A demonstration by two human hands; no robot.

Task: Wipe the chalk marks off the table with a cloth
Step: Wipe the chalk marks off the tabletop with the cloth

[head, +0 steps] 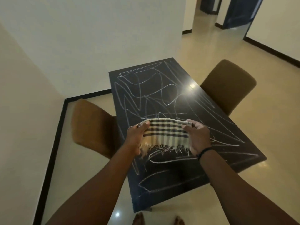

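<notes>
Cloth [166, 133] stretched between your left hand [138, 137] & right hand [197, 137], each pinching an end, held above the near-mid table [253, 153]. Risk: fringe drags first & smears chalk marks [146, 95] instead of lifting them; a loose flat cloth may skid on the glossy top. Count: 1 cloth, 1 table, 2 chairs, scribbles all over, none wiped yet.

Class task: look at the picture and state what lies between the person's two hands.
In the head view, the checked cream-and-dark fringed cloth spans from left hand to right hand.
</notes>
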